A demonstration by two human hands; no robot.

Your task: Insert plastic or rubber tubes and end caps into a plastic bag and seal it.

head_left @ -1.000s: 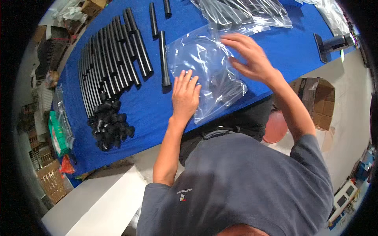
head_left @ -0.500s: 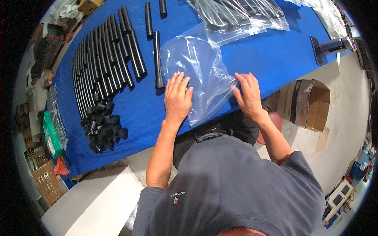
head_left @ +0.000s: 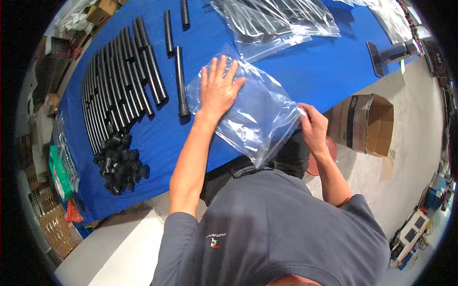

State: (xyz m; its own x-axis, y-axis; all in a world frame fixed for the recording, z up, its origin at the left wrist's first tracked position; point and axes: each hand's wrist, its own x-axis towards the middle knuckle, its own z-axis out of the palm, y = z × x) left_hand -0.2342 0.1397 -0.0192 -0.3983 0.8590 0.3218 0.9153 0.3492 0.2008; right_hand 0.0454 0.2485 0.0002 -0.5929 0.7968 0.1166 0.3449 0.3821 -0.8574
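Observation:
A clear plastic bag [head_left: 253, 119] lies on the blue-covered table in front of me, its near corner hanging over the edge. My left hand [head_left: 220, 91] rests flat on the bag's far left part, fingers spread. With bent fingers my right hand [head_left: 313, 125] pinches the bag's right corner beside the table edge. Just left of the bag lies a black tube [head_left: 181, 83] with a wider collar at its near end. Two more black tubes lie beyond it, one of them a short-looking tube [head_left: 185, 13] cut off by the picture's edge.
Several black tubes [head_left: 121, 78] lie in rows at the left, with a heap of black caps [head_left: 119, 164] at their near ends. Another clear bag [head_left: 281, 21] holding dark tubes is at the far side. A black stand [head_left: 377, 59] stands at right; an open cardboard box [head_left: 369, 125] is on the floor.
My left hand has slid farther away across the bag. My right hand has closed on the bag's corner and moved slightly right and nearer, and the bag has turned and spread.

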